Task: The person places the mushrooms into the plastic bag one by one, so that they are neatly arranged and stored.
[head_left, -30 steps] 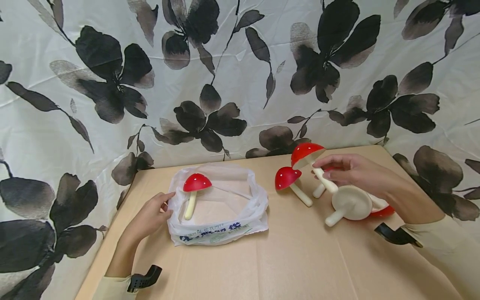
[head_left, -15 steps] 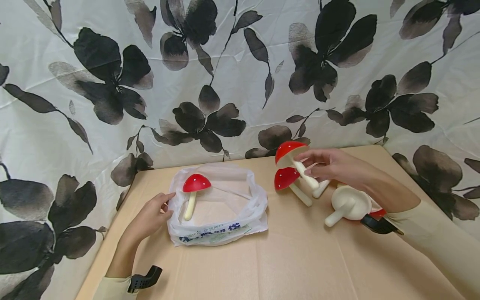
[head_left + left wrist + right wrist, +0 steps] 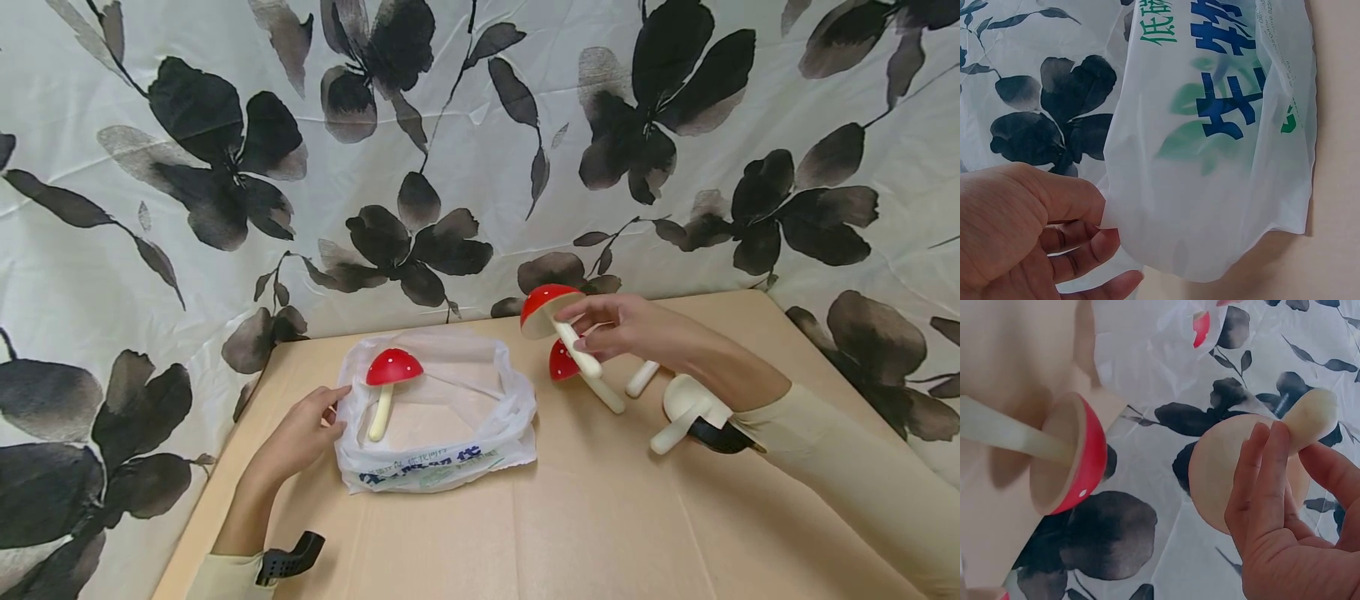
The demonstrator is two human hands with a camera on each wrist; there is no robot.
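My right hand (image 3: 611, 325) pinches the pale stem of a toy mushroom (image 3: 547, 310) with a red, white-dotted cap, held up above the table. In the right wrist view the underside of that cap (image 3: 1213, 469) shows behind my fingers. Below it a second red mushroom (image 3: 604, 395) lies on the table, partly covered by the held one. At the left, my left hand (image 3: 303, 433) pinches the edge of a white plastic bag (image 3: 1166, 206) between thumb and fingers. The bag's mouth is spread wide, and one red-capped mushroom (image 3: 393, 367) lies inside.
Under my right forearm lie more mushrooms, one with its pale underside (image 3: 684, 398) up and another showing only its stem (image 3: 642, 379). A cardboard-coloured table (image 3: 480, 542) ends at a floral cloth (image 3: 450, 125) behind.
My right hand has carried the held mushroom leftward, away from the pile and over the lying mushroom. The left hand and the bag have stayed in place.
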